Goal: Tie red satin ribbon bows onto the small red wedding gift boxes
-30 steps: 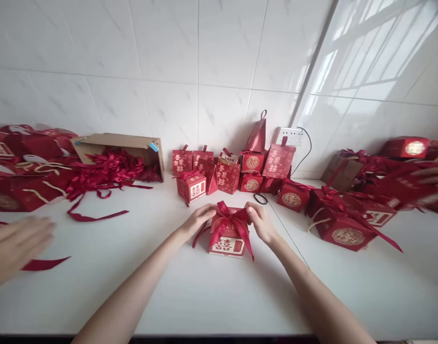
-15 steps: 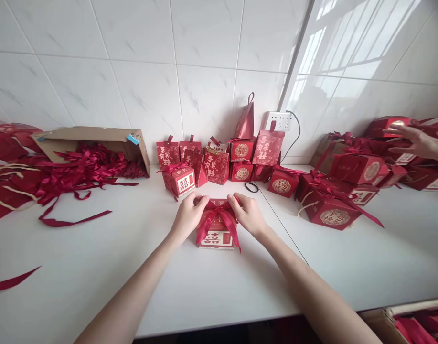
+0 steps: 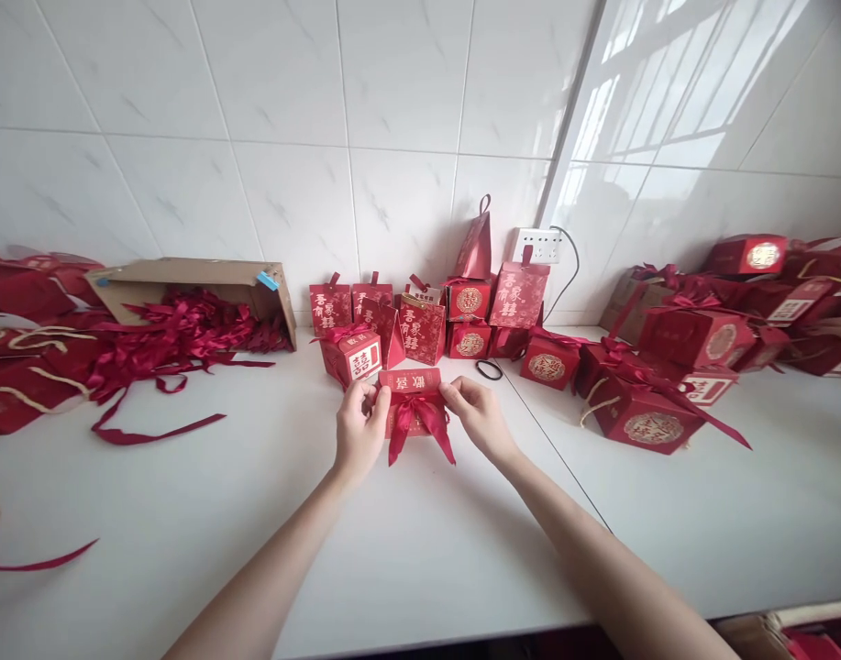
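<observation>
A red gift box [image 3: 410,379] with gold lettering is between my hands at the centre of the white table, its top tipped into view. A dark red satin ribbon bow [image 3: 418,417] is tied on it, and both tails hang down the near side. My left hand [image 3: 359,426] pinches the box's left edge between thumb and fingers. At the opposite edge, my right hand [image 3: 481,417] pinches it near the ribbon. Whether the fingertips also grip the bow's loops cannot be made out. Just behind stands another bowed box [image 3: 351,353] with a white label.
Several red boxes [image 3: 509,293] stand along the tiled wall, with more piled at right [image 3: 650,426]. A cardboard box [image 3: 186,272] on its side spills red ribbons [image 3: 179,339]. A black ring [image 3: 489,369] lies behind my right hand. A power strip [image 3: 536,245] is on the wall.
The held box has tipped, so its lettered top shows and its white front label is out of sight. Another person's hand at the far right has left the view.
</observation>
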The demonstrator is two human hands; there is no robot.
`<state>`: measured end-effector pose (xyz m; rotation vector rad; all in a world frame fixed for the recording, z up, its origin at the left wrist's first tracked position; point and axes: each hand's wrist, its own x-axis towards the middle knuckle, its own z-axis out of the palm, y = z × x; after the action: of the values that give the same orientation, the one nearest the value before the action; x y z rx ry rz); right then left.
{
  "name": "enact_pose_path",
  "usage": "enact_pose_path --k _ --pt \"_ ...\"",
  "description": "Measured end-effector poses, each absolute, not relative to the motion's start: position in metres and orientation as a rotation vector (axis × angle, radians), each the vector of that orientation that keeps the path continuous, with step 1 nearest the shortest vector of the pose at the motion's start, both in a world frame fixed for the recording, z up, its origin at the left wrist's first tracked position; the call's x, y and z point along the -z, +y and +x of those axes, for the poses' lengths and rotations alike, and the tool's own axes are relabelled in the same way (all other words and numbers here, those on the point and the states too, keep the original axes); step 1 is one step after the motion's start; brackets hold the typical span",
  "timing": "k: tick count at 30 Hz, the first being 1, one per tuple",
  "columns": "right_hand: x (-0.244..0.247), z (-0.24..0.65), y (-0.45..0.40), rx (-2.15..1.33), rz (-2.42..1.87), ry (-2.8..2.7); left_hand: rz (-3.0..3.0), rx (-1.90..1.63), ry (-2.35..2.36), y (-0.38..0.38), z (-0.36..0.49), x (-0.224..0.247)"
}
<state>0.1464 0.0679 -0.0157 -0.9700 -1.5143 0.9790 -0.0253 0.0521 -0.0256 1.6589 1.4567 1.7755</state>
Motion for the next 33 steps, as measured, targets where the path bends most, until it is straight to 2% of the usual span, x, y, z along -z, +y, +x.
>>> enact_pose_path --k 7,17,27,33 --pt "0.027 0.144 0.072 -1.052 -0.865 -1.467 1.513 -1.737 1.478 0.05 -0.024 0.034" --pt "0.029 0.147 0.076 -1.072 -0.93 -1.464 1.547 -1.727 1.381 0.059 -0.03 0.04" --pt "0.032 0.16 0.079 -0.447 -0.72 -2.145 1.742 -1.922 1.265 0.058 -0.03 0.035" --pt "0.023 0.15 0.065 -0.262 -0.615 -1.976 2.535 -2.282 0.918 0.027 -0.021 0.01"
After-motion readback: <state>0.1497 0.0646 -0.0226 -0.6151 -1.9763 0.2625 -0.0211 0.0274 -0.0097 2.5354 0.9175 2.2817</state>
